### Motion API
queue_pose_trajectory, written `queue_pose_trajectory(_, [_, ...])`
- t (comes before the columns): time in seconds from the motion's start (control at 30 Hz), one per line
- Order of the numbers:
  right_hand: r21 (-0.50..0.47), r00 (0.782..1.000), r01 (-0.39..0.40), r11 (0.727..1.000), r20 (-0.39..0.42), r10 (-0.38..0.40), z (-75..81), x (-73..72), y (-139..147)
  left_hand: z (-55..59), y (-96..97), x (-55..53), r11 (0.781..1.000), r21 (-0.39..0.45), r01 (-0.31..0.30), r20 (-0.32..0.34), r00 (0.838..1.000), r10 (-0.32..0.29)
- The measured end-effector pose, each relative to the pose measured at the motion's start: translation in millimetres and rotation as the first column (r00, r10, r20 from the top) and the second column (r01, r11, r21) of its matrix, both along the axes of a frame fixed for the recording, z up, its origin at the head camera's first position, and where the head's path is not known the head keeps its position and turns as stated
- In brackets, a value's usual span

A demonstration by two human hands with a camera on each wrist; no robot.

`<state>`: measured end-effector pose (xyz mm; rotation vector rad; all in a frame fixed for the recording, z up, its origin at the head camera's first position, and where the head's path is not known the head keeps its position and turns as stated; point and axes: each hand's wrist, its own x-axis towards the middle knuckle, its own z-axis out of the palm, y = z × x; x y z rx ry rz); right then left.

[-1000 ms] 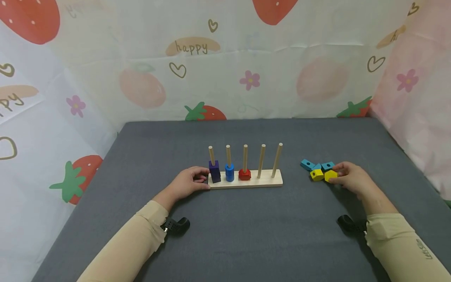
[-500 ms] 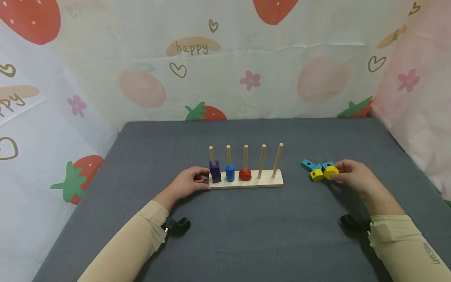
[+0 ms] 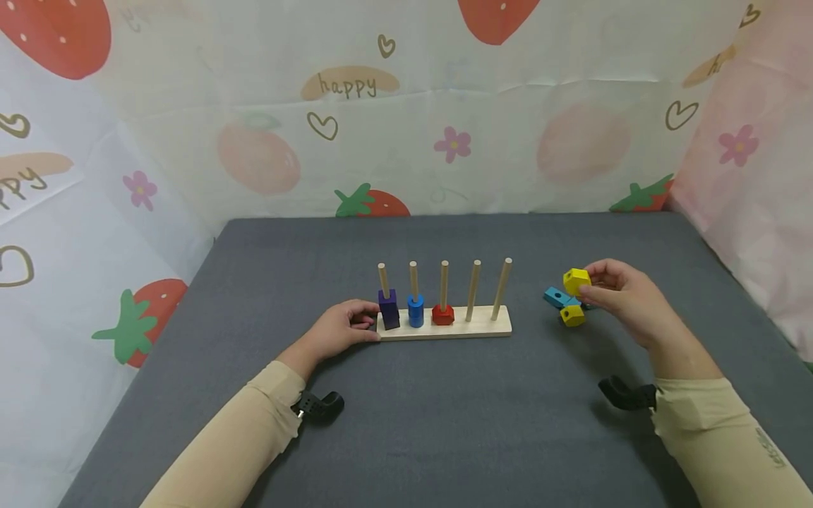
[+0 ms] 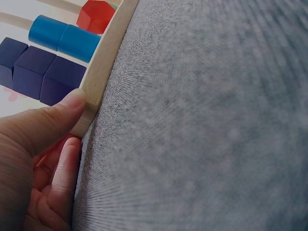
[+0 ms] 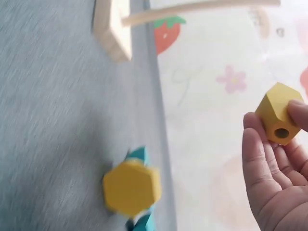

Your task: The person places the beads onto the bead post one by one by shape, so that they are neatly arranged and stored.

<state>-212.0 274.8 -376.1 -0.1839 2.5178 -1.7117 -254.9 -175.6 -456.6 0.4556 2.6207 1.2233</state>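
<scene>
My left hand (image 3: 336,330) holds the left end of a wooden peg board (image 3: 473,329), its thumb on the base's edge in the left wrist view. Purple blocks (image 4: 30,72) are stacked on the leftmost peg. Two blue cylinders (image 3: 416,312) sit on the second peg and one red block (image 3: 442,315) on the third; the two right pegs are bare. Above the table at the right, my right hand (image 3: 625,300) pinches a yellow faceted block (image 5: 279,113) between thumb and fingers, its hole visible. Below it lie another yellow block (image 3: 572,315) and light blue blocks (image 3: 557,297), partly hidden.
Grey cloth (image 3: 444,416) covers the table. Behind it hangs a patterned curtain (image 3: 495,106) with strawberries and flowers, reaching along both sides. A black wrist mount (image 3: 625,394) sticks out from the right wrist, and another (image 3: 320,406) from the left.
My right hand has lifted the yellow block up off the pile, slightly leftward and away from me. The left hand and the peg board have stayed in place.
</scene>
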Motion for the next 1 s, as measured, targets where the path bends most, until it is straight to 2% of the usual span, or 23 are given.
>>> queue_pose_trajectory(0.23, [-0.083, 0.995, -0.058, 0.995, -0.082, 0.051, 18.7, -0.9, -23.0, 0.9, -0.4, 0.3, 1.000, -0.002, -0.004, 0.000, 1.000, 0.004])
queue_pose_trajectory(0.4, [-0.148, 0.995, -0.070, 0.986, -0.080, 0.058, 36.8, -0.9, -40.4, 0.3, -0.9, -0.3, 1.000, 0.002, -0.001, -0.004, 1.000, 0.001])
queue_pose_trajectory(0.5, [-0.233, 0.992, -0.103, 0.967, -0.100, 0.081, 47.2, -2.0, -50.8, -0.4, -1.2, -0.9, 1.000, -0.001, -0.001, -0.007, 1.000, 0.001])
queue_pose_trajectory(0.6, [-0.309, 0.978, -0.182, 0.933, -0.150, 0.141, 55.4, -4.9, -61.3, -1.1, -1.4, -1.2, 1.000, -0.002, 0.000, -0.009, 1.000, 0.000])
queue_pose_trajectory(0.73, [-0.360, 0.966, -0.241, 0.901, -0.180, 0.186, 63.0, -8.7, -76.5, -1.8, -1.6, -1.5, 1.000, 0.001, 0.007, -0.012, 1.000, -0.007])
queue_pose_trajectory(0.9, [-0.362, 0.965, -0.251, 0.898, -0.169, 0.202, 66.6, -13.8, -92.9, -2.0, -1.4, -1.7, 1.000, -0.005, 0.011, -0.016, 1.000, -0.011])
queue_pose_trajectory(1.0, [-0.319, 0.966, -0.244, 0.916, -0.158, 0.203, 66.3, -17.1, -102.1, -2.1, -1.2, -1.7, 1.000, -0.008, 0.010, -0.014, 1.000, -0.010])
